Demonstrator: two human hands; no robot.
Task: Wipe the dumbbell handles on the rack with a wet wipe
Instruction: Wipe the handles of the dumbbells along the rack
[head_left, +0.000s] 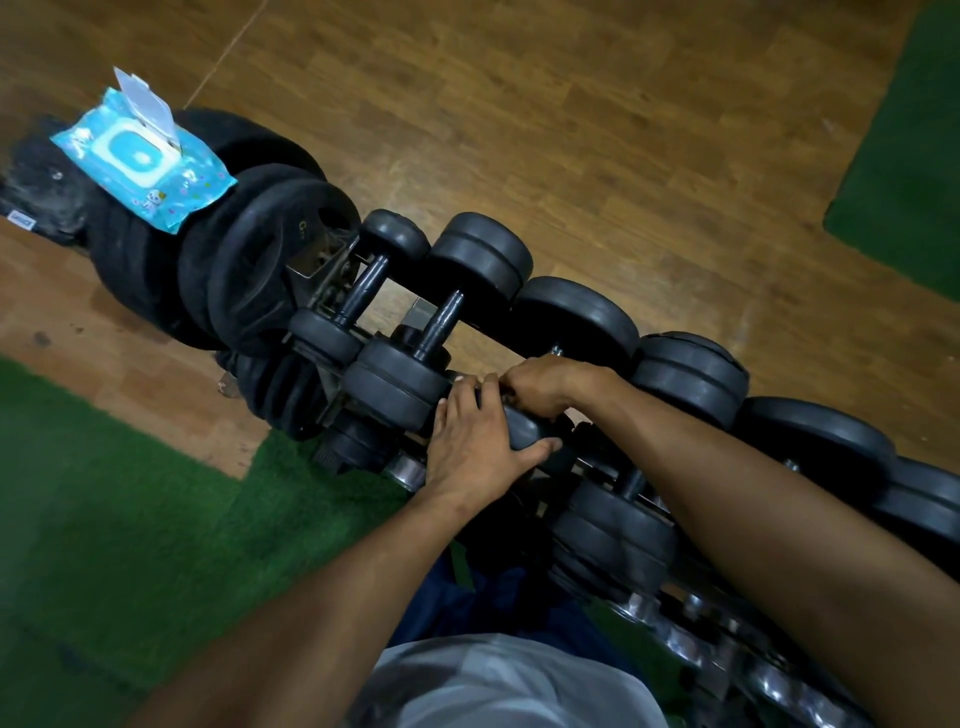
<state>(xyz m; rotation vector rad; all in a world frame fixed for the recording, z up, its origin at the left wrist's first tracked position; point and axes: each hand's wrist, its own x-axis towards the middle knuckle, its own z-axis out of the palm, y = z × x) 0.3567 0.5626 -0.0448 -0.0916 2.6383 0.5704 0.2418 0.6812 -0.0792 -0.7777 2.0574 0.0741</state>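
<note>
The third dumbbell from the rack's near-left end sits on the top row, and both hands are on it. The left hand lies over its near head, fingers curved round the rubber and thumb hooked under, steadying it. The right hand is curled down over the handle, which it hides; no wipe shows in its grip, so I cannot tell whether it holds one. This looks like the wiping step on that handle, with the first handle and second handle already passed or still to do. Next the right hand would need to rub along the bar between the heads, then shift to the neighbour. The wipes pack, flap open, lies on stacked plates well off to the left. The tight-packed heads leave little room for knuckles, and a lower row crowds beneath
</note>
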